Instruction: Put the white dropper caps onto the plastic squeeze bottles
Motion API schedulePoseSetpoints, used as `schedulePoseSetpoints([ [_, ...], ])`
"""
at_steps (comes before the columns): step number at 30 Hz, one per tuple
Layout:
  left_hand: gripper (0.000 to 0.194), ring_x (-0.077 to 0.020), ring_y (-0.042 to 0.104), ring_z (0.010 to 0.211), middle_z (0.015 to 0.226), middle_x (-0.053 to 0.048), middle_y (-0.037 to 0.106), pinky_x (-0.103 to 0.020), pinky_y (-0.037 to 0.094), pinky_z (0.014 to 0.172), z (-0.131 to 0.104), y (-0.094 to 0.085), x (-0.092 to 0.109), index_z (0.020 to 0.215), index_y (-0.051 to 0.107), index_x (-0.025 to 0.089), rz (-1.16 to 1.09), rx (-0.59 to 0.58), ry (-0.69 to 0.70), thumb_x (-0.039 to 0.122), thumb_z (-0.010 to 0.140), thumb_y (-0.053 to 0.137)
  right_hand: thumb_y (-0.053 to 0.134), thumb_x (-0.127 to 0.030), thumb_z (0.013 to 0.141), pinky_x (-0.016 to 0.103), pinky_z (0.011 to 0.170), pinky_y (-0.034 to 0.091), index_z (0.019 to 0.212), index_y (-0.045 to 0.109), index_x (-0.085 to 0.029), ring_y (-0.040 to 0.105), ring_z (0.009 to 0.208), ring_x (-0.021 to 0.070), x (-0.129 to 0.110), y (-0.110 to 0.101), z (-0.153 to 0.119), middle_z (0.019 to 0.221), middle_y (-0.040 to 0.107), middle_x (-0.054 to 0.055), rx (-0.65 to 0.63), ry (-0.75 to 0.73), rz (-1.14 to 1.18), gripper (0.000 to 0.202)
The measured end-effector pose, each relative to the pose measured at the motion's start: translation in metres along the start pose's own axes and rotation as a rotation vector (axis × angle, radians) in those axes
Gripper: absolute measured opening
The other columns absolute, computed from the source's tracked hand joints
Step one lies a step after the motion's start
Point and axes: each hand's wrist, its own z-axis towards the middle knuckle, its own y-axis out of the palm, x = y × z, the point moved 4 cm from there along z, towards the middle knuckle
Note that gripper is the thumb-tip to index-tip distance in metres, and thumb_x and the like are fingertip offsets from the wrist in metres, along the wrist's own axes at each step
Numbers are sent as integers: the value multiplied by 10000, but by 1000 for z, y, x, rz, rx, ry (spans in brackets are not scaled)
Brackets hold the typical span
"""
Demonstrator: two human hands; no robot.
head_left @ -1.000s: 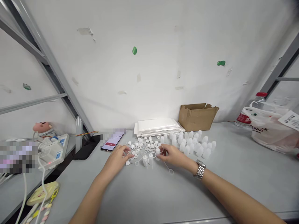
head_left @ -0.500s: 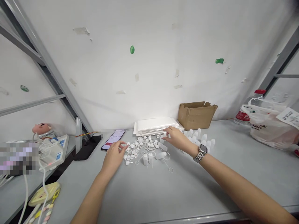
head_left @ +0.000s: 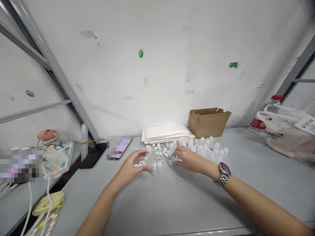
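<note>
My left hand (head_left: 131, 165) is open, thumb and fingers apart. It hovers over the left side of a pile of white caps with thin looped straps (head_left: 157, 151). My right hand (head_left: 189, 158), with a watch (head_left: 223, 173) on its wrist, has its fingers closed around a small translucent plastic bottle (head_left: 172, 162) that lies on its side. From this bottle a strap with a ring (head_left: 180, 180) trails over the table. Between the hands stand two small capped bottles (head_left: 154, 169). Behind and beside my right hand, several bottles (head_left: 211, 153) stand in a group, partly hidden by the hand.
A stack of white flat sheets (head_left: 167, 132) and an open cardboard box (head_left: 209, 123) are against the wall. A phone (head_left: 122, 148) lies left of the caps. At the right are a plastic bag (head_left: 285, 137) and a red-capped bottle (head_left: 257, 124); at the left, a power strip (head_left: 64, 160) with cables.
My right hand has come down and toward me, from the far bottles to the lying bottle. My left hand has shifted right, its thumb and fingers spreading. The view has tilted slightly.
</note>
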Motion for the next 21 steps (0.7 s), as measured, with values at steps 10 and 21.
schedulePoseSetpoints([
  [10, 411, -213, 543, 999, 1092, -34, 604, -362, 401, 903, -4, 56, -10, 1028, 569, 252, -13, -10, -57, 305, 634, 674, 526, -198, 806, 330, 695, 441, 898, 554, -120, 538, 791, 210, 0, 15, -12, 854, 595, 104, 68, 77, 92, 124],
  [21, 308, -152, 508, 577, 606, 42, 559, -261, 409, 580, -2, 59, -7, 936, 614, 221, 172, 99, -109, 371, 669, 595, 511, -260, 805, 288, 665, 427, 985, 589, -170, 553, 740, 169, -5, 9, -13, 891, 607, 67, 48, 162, 355, 216],
])
